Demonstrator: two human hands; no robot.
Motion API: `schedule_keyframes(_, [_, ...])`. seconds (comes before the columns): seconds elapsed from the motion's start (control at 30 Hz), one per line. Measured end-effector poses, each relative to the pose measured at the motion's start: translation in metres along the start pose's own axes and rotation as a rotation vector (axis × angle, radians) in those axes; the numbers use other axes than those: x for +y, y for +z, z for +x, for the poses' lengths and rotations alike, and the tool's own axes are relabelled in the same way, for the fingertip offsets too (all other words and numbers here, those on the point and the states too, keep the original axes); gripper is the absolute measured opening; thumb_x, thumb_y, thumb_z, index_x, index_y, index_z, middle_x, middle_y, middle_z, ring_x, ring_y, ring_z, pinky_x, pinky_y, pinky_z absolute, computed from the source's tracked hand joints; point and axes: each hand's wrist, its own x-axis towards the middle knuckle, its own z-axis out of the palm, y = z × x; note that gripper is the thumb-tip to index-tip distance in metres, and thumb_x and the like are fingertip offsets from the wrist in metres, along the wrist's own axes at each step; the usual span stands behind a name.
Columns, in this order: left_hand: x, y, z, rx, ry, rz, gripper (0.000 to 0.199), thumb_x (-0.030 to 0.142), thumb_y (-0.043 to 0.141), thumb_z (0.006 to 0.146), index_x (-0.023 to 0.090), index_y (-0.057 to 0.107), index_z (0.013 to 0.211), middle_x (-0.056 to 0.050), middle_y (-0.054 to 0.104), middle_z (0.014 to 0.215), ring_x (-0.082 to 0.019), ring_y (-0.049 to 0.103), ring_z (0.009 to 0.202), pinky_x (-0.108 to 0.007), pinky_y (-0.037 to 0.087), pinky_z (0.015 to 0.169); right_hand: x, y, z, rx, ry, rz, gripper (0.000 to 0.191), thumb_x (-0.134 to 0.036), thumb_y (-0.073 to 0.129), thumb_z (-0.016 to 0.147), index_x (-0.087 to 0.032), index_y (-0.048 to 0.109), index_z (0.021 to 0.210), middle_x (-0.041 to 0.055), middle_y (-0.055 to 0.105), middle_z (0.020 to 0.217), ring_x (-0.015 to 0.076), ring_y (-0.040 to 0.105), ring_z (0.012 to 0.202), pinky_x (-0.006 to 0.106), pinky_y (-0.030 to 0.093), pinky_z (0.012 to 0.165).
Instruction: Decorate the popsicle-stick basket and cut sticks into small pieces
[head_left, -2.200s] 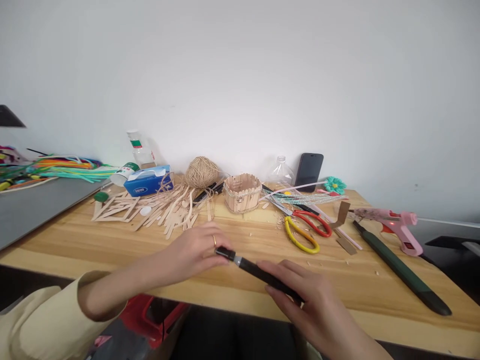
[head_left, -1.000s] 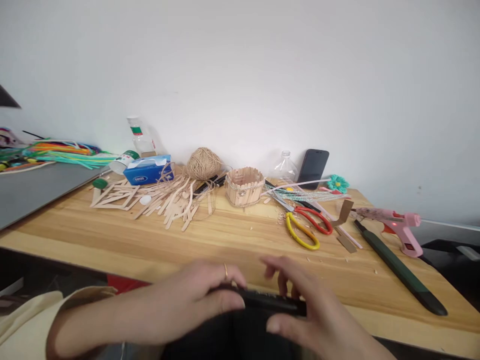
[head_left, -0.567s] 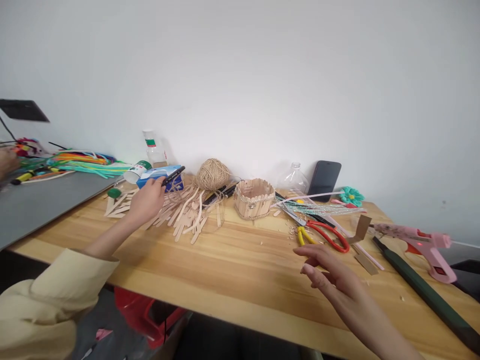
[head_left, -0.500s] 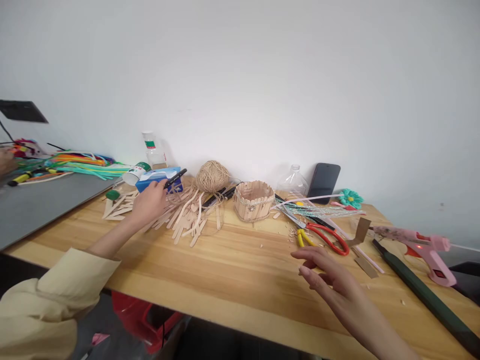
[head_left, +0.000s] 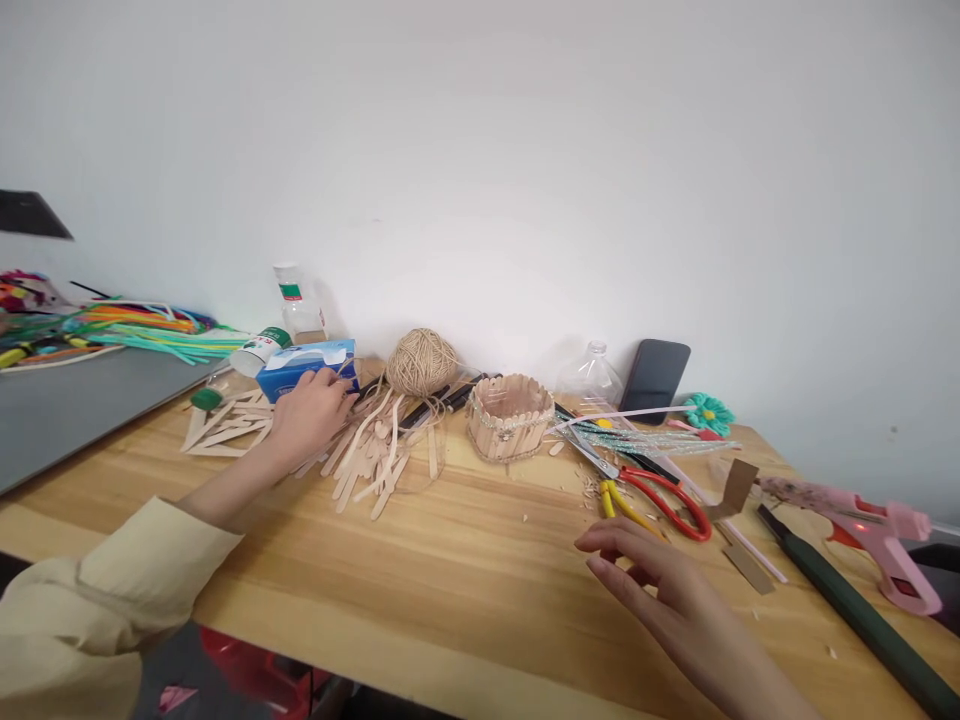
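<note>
My left hand (head_left: 311, 415) reaches over the wooden craft sticks (head_left: 371, 460), in front of a blue tissue box (head_left: 306, 363). Its fingers are bent down and closed at a black pen (head_left: 368, 389), whose end shows beyond the fingertips; the grip itself is partly hidden. A ball of twine (head_left: 422, 362) sits just right of the pen. My right hand (head_left: 652, 575) hovers above the table's front, fingers loosely curved and apart, holding nothing. Close beyond it lie red-handled scissors (head_left: 667, 500) and a yellow-handled tool (head_left: 619, 500). A small craft-stick basket (head_left: 511, 420) stands in the middle.
A pink glue gun (head_left: 862, 530) with a lit red light and a long dark green bar (head_left: 847, 600) lie at right. A phone (head_left: 655, 381) leans against the wall beside a clear bottle (head_left: 592, 376). Colourful pipe cleaners (head_left: 165, 330) lie at far left.
My left hand has lowered the pen from beside the tissue box down to the craft sticks. My right hand stays nearly where it was. The view has shifted slightly.
</note>
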Motion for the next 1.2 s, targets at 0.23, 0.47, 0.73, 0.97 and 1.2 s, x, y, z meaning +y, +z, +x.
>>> schedule_keyframes(0.23, [0.044, -0.001, 0.000, -0.140, 0.199, -0.182, 0.031, 0.049, 0.053, 0.079, 0.023, 0.064, 0.093, -0.004, 0.067, 0.099, -0.024, 0.060, 0.096, -0.030, 0.045, 0.075, -0.005, 0.001, 0.014, -0.114, -0.037, -0.028, 0.026, -0.037, 0.044, 0.091, -0.023, 0.064, 0.082, 0.0044, 0.067, 0.087, 0.0179, 0.062, 0.076, 0.025, 0.047, 0.056])
schedule_keyframes(0.47, [0.029, 0.008, 0.010, -0.228, 0.075, -0.256, 0.017, 0.028, 0.049, 0.078, 0.023, 0.065, 0.079, -0.002, 0.072, 0.080, -0.022, 0.066, 0.077, -0.026, 0.044, 0.064, 0.002, 0.007, 0.018, -0.167, -0.067, -0.008, 0.026, -0.034, 0.042, 0.092, -0.022, 0.063, 0.082, 0.0052, 0.066, 0.086, 0.0184, 0.062, 0.077, 0.026, 0.046, 0.059])
schedule_keyframes(0.73, [0.007, 0.009, 0.011, -0.174, 0.031, -0.258, 0.016, 0.029, 0.047, 0.078, 0.021, 0.060, 0.082, -0.003, 0.068, 0.080, -0.022, 0.063, 0.078, -0.028, 0.044, 0.066, 0.012, 0.016, 0.028, -0.247, -0.003, 0.033, 0.030, -0.039, 0.040, 0.092, -0.021, 0.063, 0.084, 0.0059, 0.064, 0.088, 0.0184, 0.060, 0.078, 0.027, 0.044, 0.062])
schedule_keyframes(0.97, [0.032, 0.012, 0.012, -0.174, 0.194, -0.207, 0.025, 0.014, 0.040, 0.077, 0.021, 0.063, 0.074, -0.004, 0.066, 0.092, -0.021, 0.056, 0.096, -0.030, 0.042, 0.081, 0.016, 0.019, 0.033, -0.264, -0.029, 0.062, 0.029, -0.037, 0.042, 0.091, -0.020, 0.063, 0.082, 0.0072, 0.065, 0.087, 0.0197, 0.060, 0.078, 0.029, 0.045, 0.063])
schedule_keyframes(1.2, [0.053, 0.013, 0.017, -0.231, 0.113, -0.191, 0.021, 0.036, 0.054, 0.075, 0.020, 0.067, 0.075, -0.009, 0.068, 0.080, -0.030, 0.057, 0.092, -0.032, 0.042, 0.069, 0.016, 0.021, 0.038, -0.296, -0.023, 0.052, 0.033, -0.039, 0.039, 0.091, -0.019, 0.061, 0.077, 0.0085, 0.064, 0.083, 0.0215, 0.060, 0.076, 0.032, 0.046, 0.065])
